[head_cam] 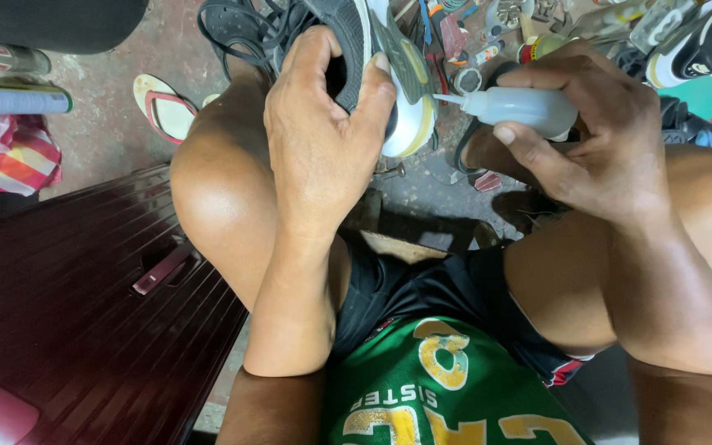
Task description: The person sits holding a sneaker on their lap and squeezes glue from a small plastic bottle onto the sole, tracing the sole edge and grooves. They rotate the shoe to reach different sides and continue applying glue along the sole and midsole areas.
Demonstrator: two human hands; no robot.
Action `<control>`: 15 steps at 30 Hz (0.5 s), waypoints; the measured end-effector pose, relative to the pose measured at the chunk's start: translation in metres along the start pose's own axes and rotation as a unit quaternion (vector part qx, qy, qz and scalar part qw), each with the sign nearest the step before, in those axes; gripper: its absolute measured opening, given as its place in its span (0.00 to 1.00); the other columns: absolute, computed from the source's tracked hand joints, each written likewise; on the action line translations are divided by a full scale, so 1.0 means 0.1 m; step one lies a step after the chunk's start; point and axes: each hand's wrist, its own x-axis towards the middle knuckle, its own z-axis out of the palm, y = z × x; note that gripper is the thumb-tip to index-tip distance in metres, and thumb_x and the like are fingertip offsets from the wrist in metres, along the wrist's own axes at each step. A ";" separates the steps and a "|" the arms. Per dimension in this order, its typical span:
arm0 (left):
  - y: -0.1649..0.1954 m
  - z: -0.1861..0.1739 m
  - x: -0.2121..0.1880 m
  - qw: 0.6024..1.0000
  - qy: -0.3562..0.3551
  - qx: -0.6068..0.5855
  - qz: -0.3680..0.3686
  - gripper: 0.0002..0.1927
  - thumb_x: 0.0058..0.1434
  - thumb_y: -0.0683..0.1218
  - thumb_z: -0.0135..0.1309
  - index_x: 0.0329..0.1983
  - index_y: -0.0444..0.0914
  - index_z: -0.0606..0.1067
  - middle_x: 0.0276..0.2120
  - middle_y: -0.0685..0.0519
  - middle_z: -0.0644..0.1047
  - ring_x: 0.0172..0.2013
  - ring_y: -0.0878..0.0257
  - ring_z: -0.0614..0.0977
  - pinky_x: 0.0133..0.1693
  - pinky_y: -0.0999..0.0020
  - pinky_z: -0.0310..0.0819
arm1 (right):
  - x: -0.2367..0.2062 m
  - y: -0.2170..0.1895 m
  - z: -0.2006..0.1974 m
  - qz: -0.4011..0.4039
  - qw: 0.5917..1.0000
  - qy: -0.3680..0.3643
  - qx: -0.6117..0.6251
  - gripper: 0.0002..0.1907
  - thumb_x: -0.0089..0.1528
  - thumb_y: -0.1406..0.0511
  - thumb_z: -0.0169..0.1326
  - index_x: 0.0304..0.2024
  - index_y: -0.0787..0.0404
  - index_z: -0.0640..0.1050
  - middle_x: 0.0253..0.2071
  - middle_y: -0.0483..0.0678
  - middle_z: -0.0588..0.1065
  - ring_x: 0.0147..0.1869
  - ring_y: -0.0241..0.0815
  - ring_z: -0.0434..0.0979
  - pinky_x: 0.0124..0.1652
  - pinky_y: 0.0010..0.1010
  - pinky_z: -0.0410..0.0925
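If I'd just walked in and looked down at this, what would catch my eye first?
Most likely the two hands at the top middle: the left hand grips a dark sports shoe with a pale sole, while the right hand points the nozzle of a small squeeze bottle at it. Next, the dark red ribbed suitcase at lower left, and the clutter of tools on the floor beyond the knees.

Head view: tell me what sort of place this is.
Probably an informal shoe-repair spot on a bare concrete floor. The left hand holds a sneaker sole-up while the right hand aims a glue bottle at it; scattered hand tools and another sneaker lie around.
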 end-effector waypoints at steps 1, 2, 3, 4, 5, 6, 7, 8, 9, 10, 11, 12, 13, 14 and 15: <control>0.00 0.00 0.00 1.000 0.003 -0.001 0.003 0.12 0.67 0.44 0.60 0.42 0.32 0.70 0.38 0.44 0.75 0.40 0.47 0.80 0.46 0.63 0.75 | 0.01 0.00 0.00 -0.001 1.000 -0.002 0.001 0.15 0.67 0.68 0.65 0.53 0.66 0.78 0.47 0.55 0.77 0.49 0.48 0.81 0.46 0.32 0.72; 0.00 0.01 0.00 1.000 0.006 -0.001 0.006 0.12 0.68 0.44 0.60 0.42 0.32 0.70 0.37 0.44 0.75 0.40 0.48 0.81 0.46 0.63 0.75 | 0.01 0.00 0.00 -0.002 1.000 -0.003 0.002 0.15 0.66 0.68 0.65 0.53 0.66 0.78 0.47 0.55 0.77 0.49 0.48 0.81 0.46 0.32 0.72; 0.00 0.01 0.00 1.000 0.007 -0.002 0.007 0.12 0.68 0.44 0.60 0.42 0.33 0.70 0.37 0.44 0.75 0.40 0.48 0.81 0.46 0.63 0.75 | 0.01 0.00 -0.01 -0.003 1.000 -0.005 0.002 0.15 0.66 0.68 0.65 0.53 0.66 0.78 0.47 0.55 0.77 0.48 0.48 0.81 0.46 0.32 0.72; 0.00 0.01 0.00 1.000 0.008 -0.003 0.008 0.12 0.68 0.44 0.60 0.42 0.33 0.70 0.36 0.44 0.75 0.40 0.48 0.81 0.46 0.63 0.75 | 0.02 0.00 -0.01 -0.004 1.000 -0.006 0.002 0.15 0.66 0.69 0.65 0.53 0.67 0.78 0.46 0.55 0.77 0.48 0.48 0.81 0.46 0.32 0.72; 0.00 0.00 0.00 1.000 0.007 -0.003 0.007 0.12 0.68 0.44 0.60 0.43 0.33 0.70 0.36 0.44 0.75 0.40 0.48 0.81 0.46 0.63 0.75 | 0.02 0.00 -0.01 -0.005 1.000 -0.008 0.001 0.15 0.66 0.69 0.65 0.53 0.67 0.78 0.46 0.56 0.77 0.48 0.49 0.81 0.46 0.33 0.72; 0.00 0.01 -0.01 1.000 0.006 -0.003 0.005 0.12 0.68 0.45 0.60 0.44 0.34 0.71 0.36 0.45 0.75 0.40 0.48 0.81 0.46 0.63 0.75 | 0.02 0.00 -0.01 -0.005 1.000 -0.009 0.001 0.15 0.66 0.69 0.65 0.53 0.67 0.78 0.46 0.56 0.77 0.47 0.49 0.81 0.46 0.33 0.72; 0.00 0.00 -0.01 1.000 0.006 -0.005 0.005 0.12 0.67 0.45 0.60 0.44 0.34 0.71 0.36 0.45 0.75 0.40 0.49 0.81 0.46 0.63 0.75 | 0.02 0.00 -0.01 -0.006 1.000 -0.010 0.001 0.15 0.66 0.69 0.65 0.52 0.67 0.78 0.46 0.56 0.77 0.47 0.49 0.81 0.46 0.33 0.72; 0.00 0.01 -0.01 1.000 0.006 -0.006 0.004 0.12 0.67 0.45 0.60 0.44 0.34 0.71 0.36 0.45 0.75 0.40 0.49 0.81 0.46 0.64 0.75 | 0.03 -0.01 -0.01 -0.006 1.000 -0.011 0.001 0.15 0.66 0.68 0.65 0.53 0.67 0.78 0.46 0.56 0.77 0.47 0.49 0.81 0.46 0.33 0.72; 0.00 0.01 -0.01 1.000 0.006 -0.008 0.004 0.12 0.67 0.45 0.60 0.44 0.34 0.71 0.37 0.45 0.75 0.40 0.49 0.81 0.46 0.64 0.76 | 0.03 -0.01 -0.01 -0.007 1.000 -0.011 0.000 0.14 0.66 0.68 0.64 0.53 0.67 0.78 0.46 0.55 0.77 0.47 0.49 0.81 0.46 0.33 0.72; 0.00 0.02 -0.01 1.000 0.008 -0.012 0.005 0.12 0.67 0.44 0.60 0.43 0.34 0.71 0.37 0.45 0.76 0.40 0.50 0.82 0.47 0.64 0.76 | 0.03 -0.01 0.00 -0.008 1.000 -0.011 0.000 0.14 0.66 0.68 0.64 0.53 0.67 0.78 0.46 0.55 0.77 0.47 0.49 0.81 0.46 0.33 0.72; 0.01 0.02 -0.02 1.000 0.008 -0.016 0.004 0.11 0.68 0.44 0.60 0.43 0.33 0.71 0.37 0.46 0.76 0.41 0.50 0.82 0.47 0.64 0.76 | 0.03 -0.01 0.00 -0.008 1.000 -0.012 0.001 0.14 0.66 0.68 0.64 0.53 0.67 0.78 0.46 0.55 0.77 0.48 0.49 0.81 0.47 0.33 0.73; 0.00 0.02 -0.01 1.000 0.009 -0.015 0.005 0.11 0.67 0.44 0.60 0.43 0.33 0.71 0.38 0.46 0.76 0.41 0.51 0.82 0.48 0.64 0.76 | 0.03 -0.01 0.00 -0.009 1.000 -0.010 -0.001 0.14 0.66 0.68 0.64 0.53 0.67 0.78 0.46 0.55 0.77 0.48 0.49 0.81 0.47 0.33 0.73; 0.00 0.02 -0.01 1.000 0.010 -0.014 0.006 0.11 0.67 0.44 0.60 0.43 0.33 0.71 0.38 0.46 0.76 0.41 0.51 0.82 0.48 0.63 0.76 | 0.03 -0.01 0.01 -0.010 1.000 -0.008 -0.002 0.15 0.66 0.68 0.65 0.53 0.66 0.78 0.46 0.55 0.77 0.48 0.49 0.81 0.47 0.34 0.73; 0.00 0.02 -0.01 1.000 0.011 -0.008 0.006 0.12 0.67 0.44 0.60 0.43 0.33 0.71 0.39 0.46 0.76 0.41 0.50 0.82 0.49 0.62 0.75 | 0.03 -0.01 0.01 -0.012 1.000 -0.006 -0.005 0.15 0.65 0.68 0.65 0.52 0.66 0.78 0.46 0.55 0.77 0.49 0.50 0.81 0.48 0.34 0.73; 0.00 0.02 -0.01 1.000 0.011 -0.002 0.005 0.12 0.66 0.45 0.61 0.44 0.34 0.71 0.39 0.46 0.76 0.40 0.50 0.81 0.49 0.61 0.75 | 0.04 -0.01 0.01 -0.013 1.000 -0.007 -0.006 0.15 0.65 0.68 0.65 0.52 0.66 0.78 0.47 0.56 0.77 0.49 0.50 0.81 0.48 0.34 0.73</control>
